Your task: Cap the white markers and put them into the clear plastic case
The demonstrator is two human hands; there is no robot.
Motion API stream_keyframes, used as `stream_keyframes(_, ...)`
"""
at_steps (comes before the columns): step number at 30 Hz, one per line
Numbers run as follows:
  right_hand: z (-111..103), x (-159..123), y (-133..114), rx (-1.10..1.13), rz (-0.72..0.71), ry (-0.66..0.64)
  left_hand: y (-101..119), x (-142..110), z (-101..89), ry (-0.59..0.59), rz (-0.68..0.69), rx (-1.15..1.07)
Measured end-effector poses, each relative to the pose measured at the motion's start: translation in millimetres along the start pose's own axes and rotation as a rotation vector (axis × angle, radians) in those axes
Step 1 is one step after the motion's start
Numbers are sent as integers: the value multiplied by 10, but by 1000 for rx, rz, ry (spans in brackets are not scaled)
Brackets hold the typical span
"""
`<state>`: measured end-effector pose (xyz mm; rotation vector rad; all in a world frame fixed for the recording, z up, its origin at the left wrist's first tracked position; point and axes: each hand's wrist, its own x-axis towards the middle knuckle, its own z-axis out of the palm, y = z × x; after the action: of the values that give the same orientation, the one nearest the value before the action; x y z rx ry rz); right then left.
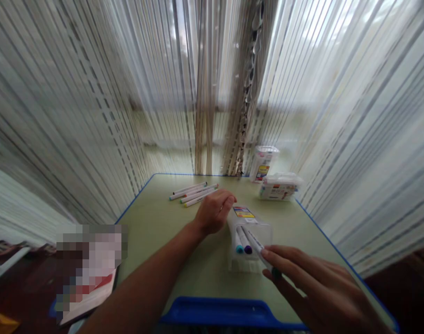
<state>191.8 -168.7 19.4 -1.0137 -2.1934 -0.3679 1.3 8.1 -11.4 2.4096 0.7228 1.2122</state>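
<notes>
A clear plastic marker case (248, 241) lies on the green table (163, 232), with a coloured label at its far end. Three markers stick out of its near end, tipped turquoise (239, 248), purple (247, 249) and dark green (263, 255). My left hand (214, 212) rests curled against the case's left side, holding it steady. My right hand (312, 283) pinches the near end of the dark-tipped marker at the case's opening.
Several loose markers (194, 193) lie at the table's far left. Two other marker boxes (279, 186) (262, 163) stand at the far right by the striped curtain. A blue edge (225, 311) runs along the near side; a book (90, 297) lies at left.
</notes>
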Motion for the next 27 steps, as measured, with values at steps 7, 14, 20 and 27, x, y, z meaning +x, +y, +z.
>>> stream_keyframes(7,129,66,78,-78,-13,-75,-12,0,-3,-9,-13,16)
stream_keyframes(14,158,151,123,-140,-66,-144,-16,-1,-3,-21,-19,24)
stream_keyframes(20,155,223,148,-158,-85,-264,-35,-7,0,-27,-35,30)
stream_keyframes(27,132,265,130,-174,-78,-306,-38,-14,-1,-17,-19,34)
